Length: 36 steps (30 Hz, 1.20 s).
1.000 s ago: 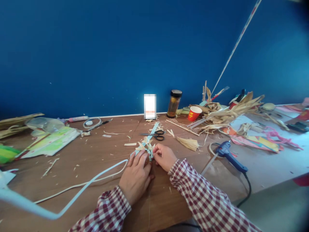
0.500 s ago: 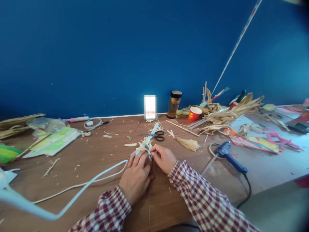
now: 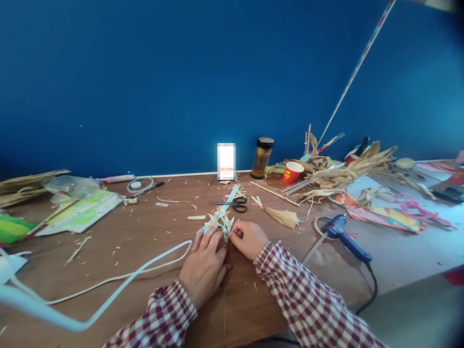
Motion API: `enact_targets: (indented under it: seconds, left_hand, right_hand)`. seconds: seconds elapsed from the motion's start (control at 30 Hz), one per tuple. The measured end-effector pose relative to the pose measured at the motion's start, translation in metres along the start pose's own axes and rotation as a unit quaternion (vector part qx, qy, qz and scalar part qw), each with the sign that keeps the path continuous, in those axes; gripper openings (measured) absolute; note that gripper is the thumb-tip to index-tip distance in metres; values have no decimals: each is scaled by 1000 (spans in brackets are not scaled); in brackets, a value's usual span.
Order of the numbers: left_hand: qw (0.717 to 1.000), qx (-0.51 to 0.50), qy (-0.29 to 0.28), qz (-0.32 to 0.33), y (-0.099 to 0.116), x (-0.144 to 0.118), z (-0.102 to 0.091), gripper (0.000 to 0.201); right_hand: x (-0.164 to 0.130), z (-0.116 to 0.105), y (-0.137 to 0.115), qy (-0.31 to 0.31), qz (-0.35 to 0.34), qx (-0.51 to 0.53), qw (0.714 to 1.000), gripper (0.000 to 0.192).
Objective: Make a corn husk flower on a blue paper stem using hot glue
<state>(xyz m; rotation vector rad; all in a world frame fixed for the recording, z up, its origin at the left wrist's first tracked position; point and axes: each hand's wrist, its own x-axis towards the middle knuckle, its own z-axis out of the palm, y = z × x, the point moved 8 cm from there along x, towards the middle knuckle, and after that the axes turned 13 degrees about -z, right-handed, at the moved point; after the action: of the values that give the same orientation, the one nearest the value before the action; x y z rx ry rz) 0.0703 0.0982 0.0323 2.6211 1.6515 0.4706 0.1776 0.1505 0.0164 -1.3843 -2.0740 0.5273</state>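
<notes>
Head view: both hands meet mid-desk [image 3: 108,241] on the pale-blue strip bristling with straw husk bits [image 3: 221,220]; left hand [image 3: 205,266] presses flat, right hand [image 3: 248,239] pinches its near end, strip running toward the far edge.

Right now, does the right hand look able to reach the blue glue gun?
Probably yes: the glue gun lies on bare table beside the right hand, with nothing between them, though that hand is pinching the straw piece.

Red paper cup [image 3: 292,172]: we see a yellow mark printed on its side, too small to read.
Jar [image 3: 262,157]: label blurred; we read nothing.
White card [image 3: 226,161]: blurred too.
</notes>
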Motion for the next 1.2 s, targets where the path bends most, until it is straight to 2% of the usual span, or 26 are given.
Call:
enact_targets:
  seconds: [0.23,0.6,0.8,1.2]
  left_hand:
    - [1000,1,-17,22,3,1,-1,29]
    - [1000,-8,0,14,2,1,-1,32]
    - [1000,-5,-4,11,2,1,-3,28]
    - [1000,-4,-12,-2,1,2,-3,32]
  right_hand:
    - [2,2,6,-9,-25,39,999,15]
    - [1,-1,3,-6,-29,33,999,12]
    - [0,-3,4,2,-27,17,999,15]
    - [1,11,2,-37,-46,30,998,22]
